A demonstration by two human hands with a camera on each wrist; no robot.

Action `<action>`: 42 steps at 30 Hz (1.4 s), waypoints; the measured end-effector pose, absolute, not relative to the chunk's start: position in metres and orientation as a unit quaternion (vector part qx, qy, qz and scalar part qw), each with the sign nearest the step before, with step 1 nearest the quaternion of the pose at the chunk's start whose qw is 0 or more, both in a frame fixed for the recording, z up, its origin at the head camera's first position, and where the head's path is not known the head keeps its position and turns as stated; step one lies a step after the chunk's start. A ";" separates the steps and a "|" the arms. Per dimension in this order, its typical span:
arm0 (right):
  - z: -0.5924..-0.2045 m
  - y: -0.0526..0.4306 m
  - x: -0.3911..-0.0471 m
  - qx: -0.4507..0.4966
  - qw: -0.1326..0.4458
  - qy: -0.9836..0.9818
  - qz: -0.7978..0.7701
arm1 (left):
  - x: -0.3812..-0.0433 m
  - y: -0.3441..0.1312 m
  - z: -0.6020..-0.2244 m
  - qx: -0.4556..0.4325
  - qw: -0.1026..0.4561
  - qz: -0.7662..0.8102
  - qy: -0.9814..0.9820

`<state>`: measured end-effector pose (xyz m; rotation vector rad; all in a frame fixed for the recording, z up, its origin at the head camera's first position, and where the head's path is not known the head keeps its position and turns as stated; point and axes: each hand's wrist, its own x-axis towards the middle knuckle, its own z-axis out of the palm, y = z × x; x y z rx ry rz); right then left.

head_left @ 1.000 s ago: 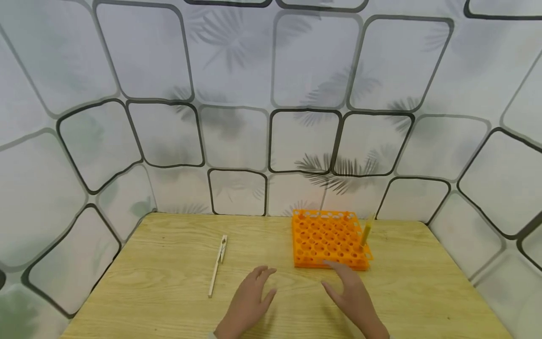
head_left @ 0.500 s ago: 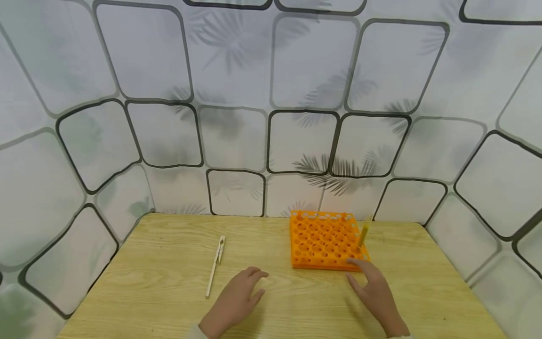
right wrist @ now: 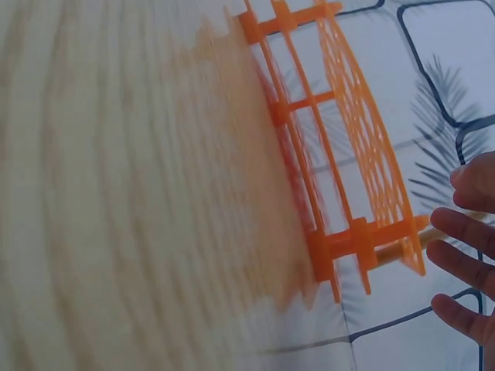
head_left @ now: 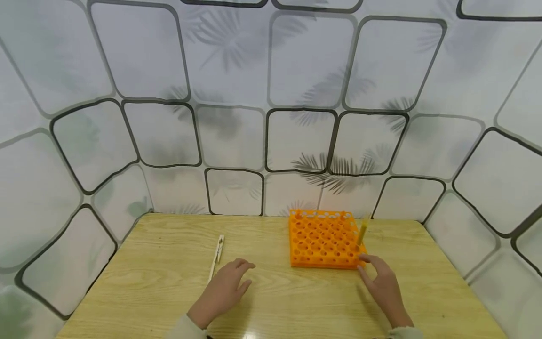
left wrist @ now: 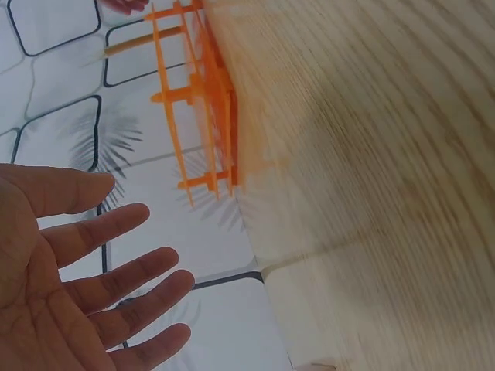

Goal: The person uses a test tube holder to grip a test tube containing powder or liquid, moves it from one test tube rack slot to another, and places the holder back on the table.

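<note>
An orange test tube rack (head_left: 323, 240) stands at the back right of the table. In its right side leans a slim test tube (head_left: 362, 233) with yellow contents. My right hand (head_left: 383, 285) hovers at the rack's front right corner, thumb and fingers apart; whether a fingertip touches the rack, I cannot tell. To the left lies a wooden test tube clamp (head_left: 218, 249), its handle's lower end hidden behind my left hand (head_left: 222, 289). That hand holds nothing, and its fingers (left wrist: 124, 278) are spread in the left wrist view.
The wooden table (head_left: 288, 301) ends against a patterned curtain-like backdrop (head_left: 237, 136) at the back and both sides. Bare tabletop lies between the clamp and the rack.
My right hand has moved right, from the rack's front middle to its front right corner. My left hand has shifted left, over the clamp's lower end. Rack and clamp stay put.
</note>
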<state>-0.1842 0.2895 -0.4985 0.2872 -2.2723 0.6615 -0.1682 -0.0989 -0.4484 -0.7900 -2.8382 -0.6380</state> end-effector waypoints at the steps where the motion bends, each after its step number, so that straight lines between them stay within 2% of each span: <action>1: -0.499 0.291 -0.185 0.107 0.370 -0.886 0.259 | -0.169 -0.100 -0.448 -0.258 0.064 -0.209 -0.941; 11: -0.501 0.296 -0.189 0.052 0.370 -0.883 0.285 | -0.173 -0.114 -0.452 -0.233 0.082 -0.207 -0.947; 15: -0.498 0.299 -0.191 0.014 0.352 -0.885 0.303 | -0.175 -0.119 -0.454 -0.210 0.082 -0.214 -0.950; 24: -0.494 0.304 -0.196 -0.072 0.251 -0.887 0.380 | -0.180 -0.127 -0.457 -0.170 0.071 -0.225 -0.957; 33: -0.499 0.316 -0.202 -0.072 0.140 -0.867 0.473 | -0.184 -0.135 -0.456 -0.137 0.090 -0.215 -0.963; 42: -0.510 0.326 -0.210 -0.048 0.072 -0.792 0.604 | -0.189 -0.140 -0.457 -0.131 0.075 -0.230 -0.961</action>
